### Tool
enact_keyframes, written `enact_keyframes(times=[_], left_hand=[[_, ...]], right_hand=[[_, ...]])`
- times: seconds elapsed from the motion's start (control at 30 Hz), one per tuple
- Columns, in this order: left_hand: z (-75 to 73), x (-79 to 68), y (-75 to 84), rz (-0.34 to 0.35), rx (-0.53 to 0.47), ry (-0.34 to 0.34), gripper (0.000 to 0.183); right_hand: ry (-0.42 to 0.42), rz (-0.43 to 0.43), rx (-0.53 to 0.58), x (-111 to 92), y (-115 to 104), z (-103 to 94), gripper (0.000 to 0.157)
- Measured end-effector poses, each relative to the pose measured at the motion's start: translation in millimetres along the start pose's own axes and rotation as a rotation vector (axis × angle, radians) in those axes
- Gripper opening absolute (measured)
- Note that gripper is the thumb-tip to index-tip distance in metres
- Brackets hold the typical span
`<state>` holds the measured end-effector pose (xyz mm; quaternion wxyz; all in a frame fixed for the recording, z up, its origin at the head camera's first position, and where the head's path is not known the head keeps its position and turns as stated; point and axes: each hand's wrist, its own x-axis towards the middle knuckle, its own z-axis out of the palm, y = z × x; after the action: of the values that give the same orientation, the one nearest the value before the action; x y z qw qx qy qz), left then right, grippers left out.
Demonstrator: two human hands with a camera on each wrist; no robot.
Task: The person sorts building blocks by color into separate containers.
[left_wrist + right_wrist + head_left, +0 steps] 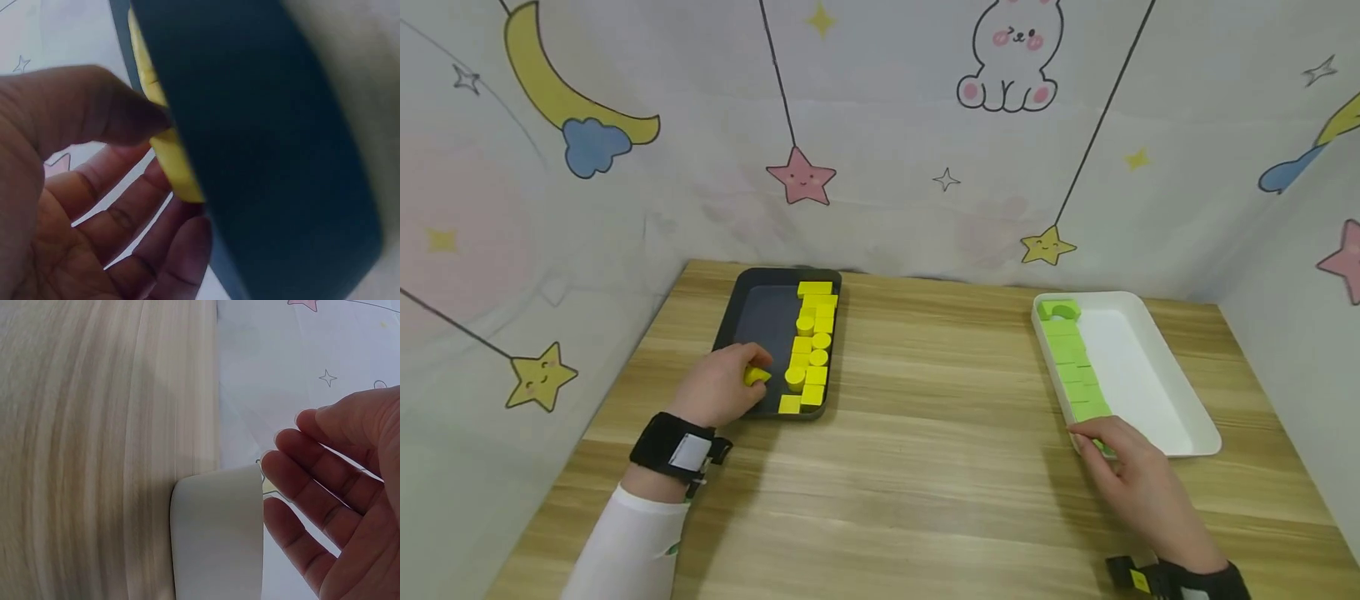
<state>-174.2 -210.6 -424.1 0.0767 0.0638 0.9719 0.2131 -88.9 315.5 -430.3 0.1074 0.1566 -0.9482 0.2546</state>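
Observation:
My left hand (718, 385) pinches a small yellow block (757, 376) with a pointed end, low over the left part of a dark grey tray (766, 312). Along that tray's right side stand several yellow blocks (815, 377), some square and some round. The left wrist view shows the thumb against yellow pieces (178, 169), partly hidden behind the tray wall (269, 156). At the near left corner of a white tray (1150, 375), my right hand (1131, 483) has its fingers loosely bent. Nothing shows between them in the right wrist view. Green blocks (1072, 350) line this tray's left side.
Both trays sit on a wood-grain table (925, 400), far apart, with bare wood between them. A pale curtain (895, 108) printed with stars and a bear hangs behind the table and along its sides. The white tray's wall (219, 531) rises beside the right fingertips.

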Motion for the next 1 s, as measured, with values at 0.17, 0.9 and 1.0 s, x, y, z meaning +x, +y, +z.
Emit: enact_keyframes(times=[0.17, 0.9, 1.0], left_hand=[[5.8, 1.6, 3.3, -0.008, 0.008, -0.046, 0.028], [19.1, -63.7, 29.1, 0.217, 0.103, 0.238, 0.068], [30.9, -79.2, 27.7, 0.189, 0.137, 0.251, 0.078]], right_hand=[[0.003, 0.007, -0.01, -0.3, 0.8, -1.7, 0.018], [0.031, -0.019, -0.137, -35.3, -3.6, -13.6, 0.077], [-0.06, 0.065, -0.228, -55.5, 1.6, -18.3, 0.083]])
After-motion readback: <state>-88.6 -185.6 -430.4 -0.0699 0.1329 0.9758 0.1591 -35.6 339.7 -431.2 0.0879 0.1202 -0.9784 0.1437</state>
